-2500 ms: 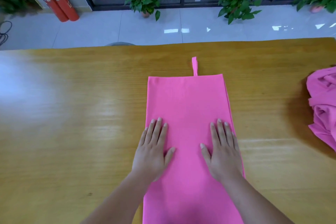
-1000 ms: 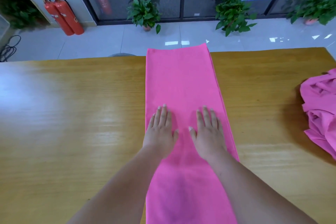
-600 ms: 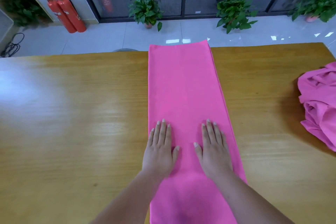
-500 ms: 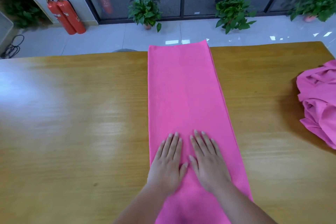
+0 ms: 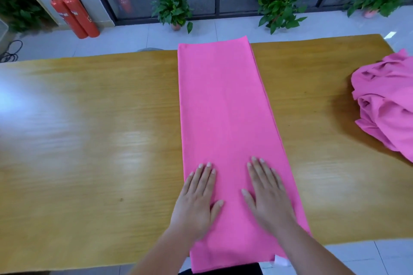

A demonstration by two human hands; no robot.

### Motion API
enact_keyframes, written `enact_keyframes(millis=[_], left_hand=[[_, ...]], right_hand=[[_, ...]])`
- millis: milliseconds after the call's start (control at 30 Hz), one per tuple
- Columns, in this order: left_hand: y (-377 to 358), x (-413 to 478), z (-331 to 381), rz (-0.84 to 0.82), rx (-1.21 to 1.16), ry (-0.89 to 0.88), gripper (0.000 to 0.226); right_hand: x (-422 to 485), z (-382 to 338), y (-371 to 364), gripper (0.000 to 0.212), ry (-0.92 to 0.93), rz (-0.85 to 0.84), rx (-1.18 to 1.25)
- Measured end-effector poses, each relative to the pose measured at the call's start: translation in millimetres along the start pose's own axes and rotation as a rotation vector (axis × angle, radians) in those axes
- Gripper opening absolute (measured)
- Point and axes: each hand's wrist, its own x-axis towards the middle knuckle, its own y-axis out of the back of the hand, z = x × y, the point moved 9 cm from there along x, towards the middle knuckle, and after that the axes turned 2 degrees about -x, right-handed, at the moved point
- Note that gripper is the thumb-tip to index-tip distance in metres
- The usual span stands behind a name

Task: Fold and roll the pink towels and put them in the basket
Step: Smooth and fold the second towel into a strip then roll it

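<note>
Across the middle of the table (image 5: 89,129), the folded pink towel (image 5: 225,107) lies as one long strip. Its far end laps past the table's far edge and its near end hangs off the near edge toward you. Close to that near edge, your left hand (image 5: 196,203) and right hand (image 5: 268,203) press flat on the strip side by side, fingers straight and slightly spread, gripping nothing. At the table's right end, a loose heap of pink towels (image 5: 386,105) waits unfolded. No basket is in view.

By the look of it, the roll has not begun. The layers showing along the strip's right side could slide apart under uneven pressure, giving you a skewed, cone-shaped roll. The overhanging ends could also drag the cloth along the glossy tabletop once your palms lift.
</note>
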Motion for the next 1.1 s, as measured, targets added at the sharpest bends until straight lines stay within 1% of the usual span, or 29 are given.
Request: enact_keyframes(millis=[100, 167, 200, 233, 300, 333, 400, 500, 567, 633, 767, 900, 1000, 1100], left_hand=[[0.7, -6.4, -17.9, -0.019, 0.063, -0.036, 0.08], [3.1, -4.2, -13.7, -0.012, 0.053, 0.027, 0.078], [3.2, -5.2, -5.9, 0.001, 0.021, 0.069, 0.078], [-0.1, -10.0, 5.2, 0.0, -0.011, 0.085, 0.077], [-11.0, -27.3, 27.8, -0.011, -0.014, 0.028, 0.076], [-14.7, -36.3, 31.8, -0.021, 0.002, -0.005, 0.077], [-16.5, -49.2, 21.3, -0.026, 0.019, -0.031, 0.078], [-19.8, -56.2, 9.4, -0.058, 0.064, -0.085, 0.081], [-19.2, -54.8, 10.9, -0.062, 0.107, -0.054, 0.082], [-14.7, -53.9, 18.6, -0.043, 0.09, 0.015, 0.082], [-28.1, -86.0, 29.3, -0.056, 0.092, -0.002, 0.082], [-29.4, -112.0, 12.1, -0.049, 0.101, 0.123, 0.078], [-29.0, -123.3, 23.0, -0.074, 0.116, 0.131, 0.073], [-28.1, -137.2, 21.1, -0.106, 0.05, 0.153, 0.075]], right_hand=[[-12.1, 44.8, -2.3, 0.08, -0.09, -0.018, -0.019], [-14.6, 50.0, 0.3, 0.081, -0.183, -0.026, -0.011], [-15.5, 39.6, 0.1, 0.081, -0.194, -0.026, -0.004], [-19.6, 21.8, -2.4, 0.081, -0.163, -0.04, -0.001], [-38.7, -14.2, -12.0, 0.082, -0.041, -0.048, -0.015], [-49.2, -20.3, -13.0, 0.083, -0.004, -0.043, -0.02], [-62.9, -7.0, -11.0, 0.084, 0.01, -0.043, -0.024], [-71.9, 11.7, -14.0, 0.084, 0.051, -0.102, -0.044], [-69.0, 12.0, -16.7, 0.083, 0.028, -0.105, -0.047], [-65.0, 7.3, -17.2, 0.082, -0.053, -0.113, -0.029], [-93.0, 13.6, -22.0, 0.08, -0.143, -0.084, -0.019], [-117.5, 33.6, -23.9, 0.081, -0.124, -0.095, 0.022], [-125.9, 31.9, -20.9, 0.08, -0.116, -0.128, 0.056], [-142.3, 21.6, -21.4, 0.083, -0.073, -0.169, 0.038]])
